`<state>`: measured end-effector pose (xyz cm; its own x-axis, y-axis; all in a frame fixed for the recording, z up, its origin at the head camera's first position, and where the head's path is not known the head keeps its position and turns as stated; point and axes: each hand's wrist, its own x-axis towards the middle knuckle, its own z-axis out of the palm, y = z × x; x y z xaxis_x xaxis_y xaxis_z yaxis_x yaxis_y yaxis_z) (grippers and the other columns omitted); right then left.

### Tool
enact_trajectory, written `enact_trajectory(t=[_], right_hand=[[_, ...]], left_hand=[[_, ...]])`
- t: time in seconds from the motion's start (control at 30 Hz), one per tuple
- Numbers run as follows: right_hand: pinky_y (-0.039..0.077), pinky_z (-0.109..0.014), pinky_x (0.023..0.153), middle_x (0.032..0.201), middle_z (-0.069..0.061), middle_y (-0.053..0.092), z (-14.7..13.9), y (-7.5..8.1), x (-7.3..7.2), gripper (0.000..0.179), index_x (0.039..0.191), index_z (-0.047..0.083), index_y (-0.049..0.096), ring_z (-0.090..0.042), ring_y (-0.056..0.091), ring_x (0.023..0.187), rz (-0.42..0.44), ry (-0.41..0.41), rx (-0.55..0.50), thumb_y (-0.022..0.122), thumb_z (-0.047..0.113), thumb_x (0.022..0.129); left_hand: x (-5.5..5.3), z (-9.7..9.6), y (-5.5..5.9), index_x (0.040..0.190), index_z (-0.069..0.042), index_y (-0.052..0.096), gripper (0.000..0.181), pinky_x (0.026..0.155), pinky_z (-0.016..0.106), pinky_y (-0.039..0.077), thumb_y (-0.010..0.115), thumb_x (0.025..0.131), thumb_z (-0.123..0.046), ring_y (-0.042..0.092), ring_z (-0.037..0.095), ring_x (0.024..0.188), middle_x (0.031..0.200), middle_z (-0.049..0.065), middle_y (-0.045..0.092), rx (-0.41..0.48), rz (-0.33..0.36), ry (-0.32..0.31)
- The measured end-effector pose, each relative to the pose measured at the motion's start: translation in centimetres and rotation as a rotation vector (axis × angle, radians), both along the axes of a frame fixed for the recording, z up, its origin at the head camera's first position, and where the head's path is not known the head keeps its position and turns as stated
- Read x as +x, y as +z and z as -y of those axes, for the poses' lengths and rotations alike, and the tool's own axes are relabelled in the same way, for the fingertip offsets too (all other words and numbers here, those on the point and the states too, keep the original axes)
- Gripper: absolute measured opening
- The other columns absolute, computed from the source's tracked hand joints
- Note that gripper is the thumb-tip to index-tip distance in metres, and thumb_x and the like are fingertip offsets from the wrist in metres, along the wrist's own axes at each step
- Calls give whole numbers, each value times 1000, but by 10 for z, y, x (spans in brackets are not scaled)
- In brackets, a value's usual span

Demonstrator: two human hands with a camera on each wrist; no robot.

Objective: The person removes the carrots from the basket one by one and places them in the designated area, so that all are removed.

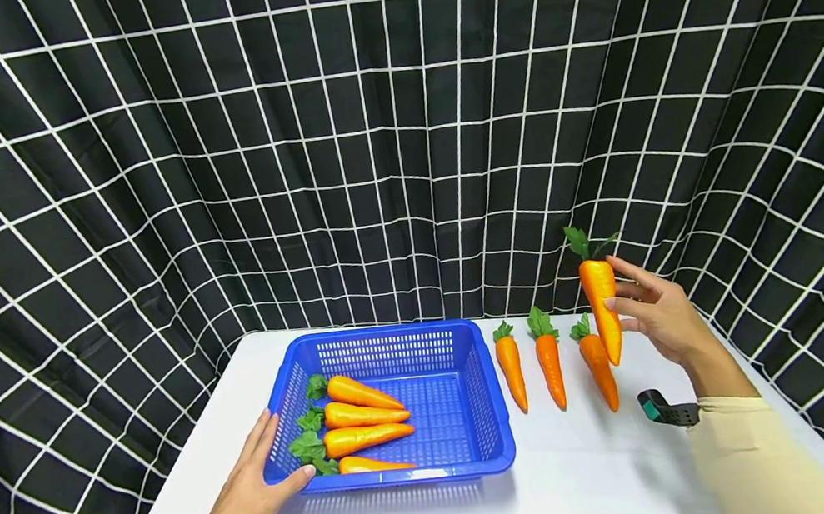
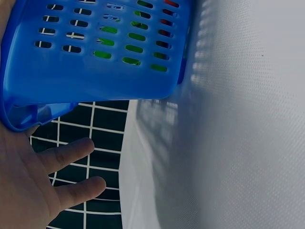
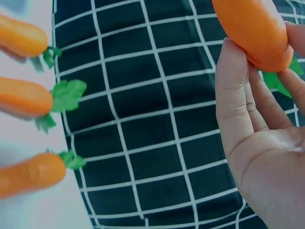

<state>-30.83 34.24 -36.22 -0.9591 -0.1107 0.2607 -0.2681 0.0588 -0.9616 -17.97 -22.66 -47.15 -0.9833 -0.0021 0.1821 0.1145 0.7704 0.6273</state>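
Note:
A blue plastic basket [image 1: 488, 391] with slotted walls stands on the table. Several orange carrots [image 1: 368, 413] with green leafy tops lie in it, tips to the right. My left hand [image 1: 251, 483] holds the basket's near left corner, thumb over the front rim, fingers along the left side; in the left wrist view two fingers [image 2: 71, 191] stretch out free of it. Raised at the right, my right hand [image 1: 655, 311] pinches a carrot [image 1: 601, 304] between thumb and fingers, leaves up and tip down. In the right wrist view the fingertips surround this carrot's [image 3: 259, 33] thick end.
Right of the basket, three carrots lie in a row on the white table [image 1: 571, 483]: one near the basket [image 1: 511, 372], a middle one [image 1: 550, 370] and one below the raised carrot [image 1: 599, 371]. Black cloth with a white grid [image 1: 402, 166] surrounds the table's back and sides.

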Motion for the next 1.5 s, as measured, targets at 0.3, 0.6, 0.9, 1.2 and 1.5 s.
enact_trajectory(t=[0.3, 0.6, 0.9, 1.2, 1.5], right_hand=[[57, -32, 68, 106, 4, 63, -24, -11, -2, 72, 150, 16, 38, -9, 66, 88, 67, -43, -48, 73, 9, 87], [57, -32, 69, 103, 7, 63, -44, -28, -6, 72, 150, 22, 39, -8, 66, 86, 163, -74, -92, 73, 10, 87], [57, -33, 69, 98, 12, 67, -61, -55, -13, 73, 150, 23, 38, -8, 66, 85, 243, -89, -144, 72, 7, 88], [57, -30, 69, 94, 16, 66, -78, -84, -17, 72, 150, 28, 39, -7, 64, 82, 331, -139, -139, 73, 12, 88], [54, -25, 68, 91, 20, 65, -84, -113, -18, 62, 144, 34, 47, -7, 64, 79, 369, -193, -86, 72, 19, 89]], left_hand=[[1, -1, 0, 151, -3, 29, 97, 102, 64, 26, 73, 80, -51, 26, 45, 136, 158, 13, 18, 11, -7, -2], [1, -2, 0, 151, -3, 29, 96, 102, 64, 27, 73, 80, -51, 26, 45, 136, 158, 13, 18, 3, -9, -1], [-1, -2, 1, 152, -3, 28, 96, 101, 66, 26, 73, 81, -51, 25, 46, 136, 158, 12, 16, 0, 13, 7], [-1, -2, 0, 152, -5, 27, 97, 102, 65, 26, 72, 80, -52, 25, 46, 137, 158, 12, 16, 3, 8, 3], [-2, -1, 0, 152, -4, 27, 96, 101, 66, 26, 72, 81, -51, 24, 46, 137, 158, 13, 16, -1, 26, 1]])
